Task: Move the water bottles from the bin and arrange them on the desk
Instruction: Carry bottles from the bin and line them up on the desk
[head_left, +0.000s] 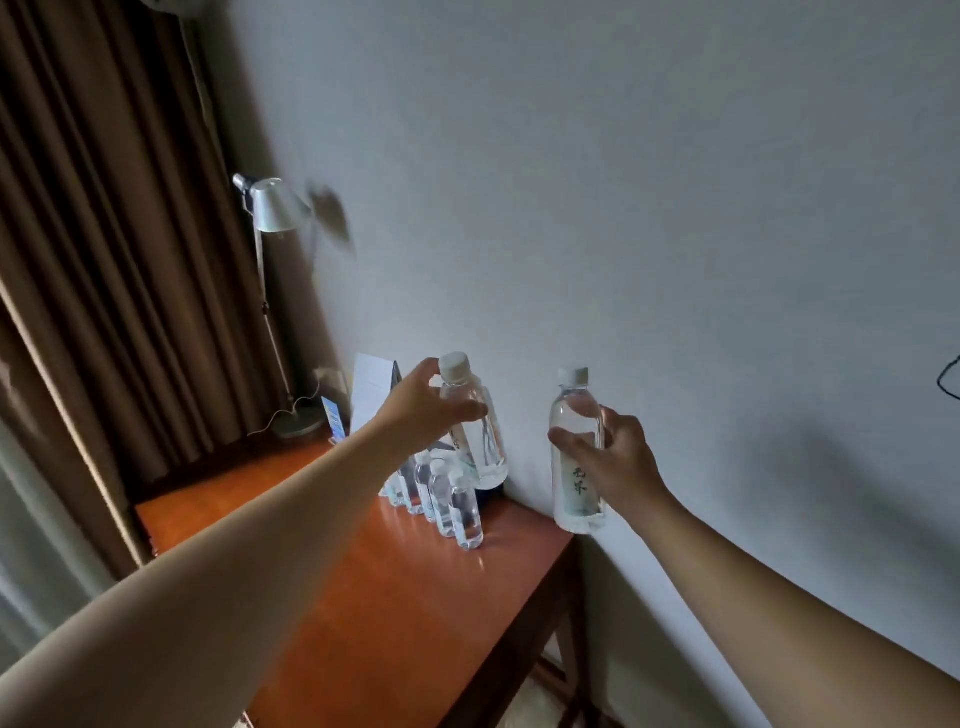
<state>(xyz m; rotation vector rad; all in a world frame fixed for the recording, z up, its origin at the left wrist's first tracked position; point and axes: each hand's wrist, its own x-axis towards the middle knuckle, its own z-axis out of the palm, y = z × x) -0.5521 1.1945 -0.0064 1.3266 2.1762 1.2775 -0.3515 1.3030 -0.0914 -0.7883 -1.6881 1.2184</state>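
Observation:
My left hand (426, 410) grips a clear water bottle with a white cap (480, 431) near its neck, held above the back of the orange-brown wooden desk (363, 597). My right hand (610, 457) holds a second clear, labelled water bottle (576, 467) upright in the air, over the desk's right end near the wall. A row of several small clear bottles (449, 499) stands on the desk by the wall, below the left bottle. The bin is out of view.
A silver desk lamp (272, 208) with its base and cord stands at the desk's far end, beside a white folded card (371, 387) and a small blue card (332, 415). Brown curtains (93, 260) hang on the left. The grey wall runs behind the desk.

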